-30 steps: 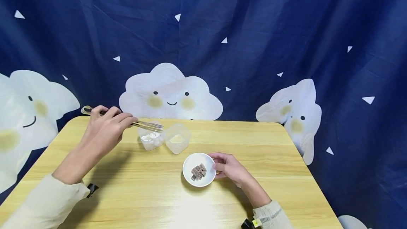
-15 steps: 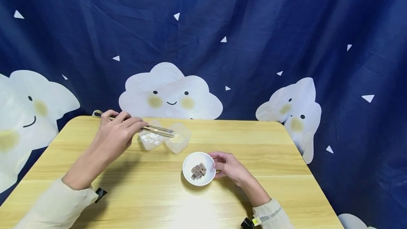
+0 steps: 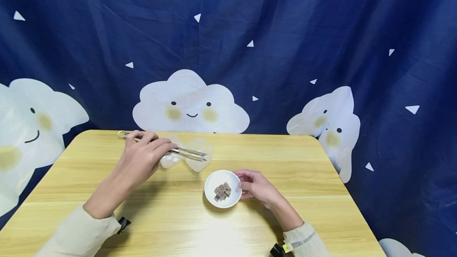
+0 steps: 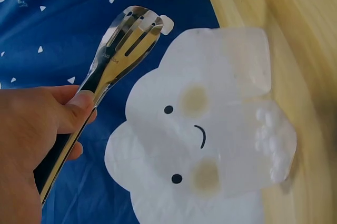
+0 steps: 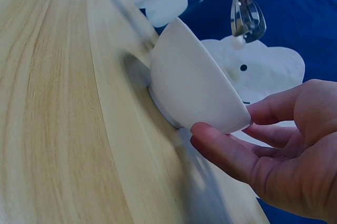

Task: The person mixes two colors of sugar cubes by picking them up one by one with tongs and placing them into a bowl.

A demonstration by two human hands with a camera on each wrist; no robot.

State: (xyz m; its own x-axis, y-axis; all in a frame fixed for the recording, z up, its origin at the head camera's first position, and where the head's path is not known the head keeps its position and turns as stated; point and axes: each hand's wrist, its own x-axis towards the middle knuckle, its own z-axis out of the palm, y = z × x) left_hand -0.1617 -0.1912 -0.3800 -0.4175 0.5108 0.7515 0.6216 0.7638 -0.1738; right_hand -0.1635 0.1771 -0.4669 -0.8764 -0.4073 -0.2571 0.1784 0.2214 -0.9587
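My left hand (image 3: 143, 160) grips a pair of metal tongs (image 4: 118, 58) with slotted ends, held over two translucent tubs. A small white piece (image 4: 167, 24) sits at the tongs' tips in the left wrist view, and it shows under them in the right wrist view too. My right hand (image 3: 258, 187) pinches the rim of a white bowl (image 5: 192, 82), thumb on the near side and fingers on the other. Inside the bowl lies a small heap of brown cubes (image 3: 223, 191), seen in the head view.
Toward the back of the wooden table (image 3: 285, 162) stand the two tubs side by side. White pieces (image 4: 274, 145) fill part of the left tub; the right tub (image 3: 194, 165) is partly behind the tongs. A dark blue curtain (image 3: 271, 11) with clouds hangs behind.
The left hand has carried the tongs rightward and slightly toward the person, from above the left tub to above the right one. The right hand and bowl stay in place.
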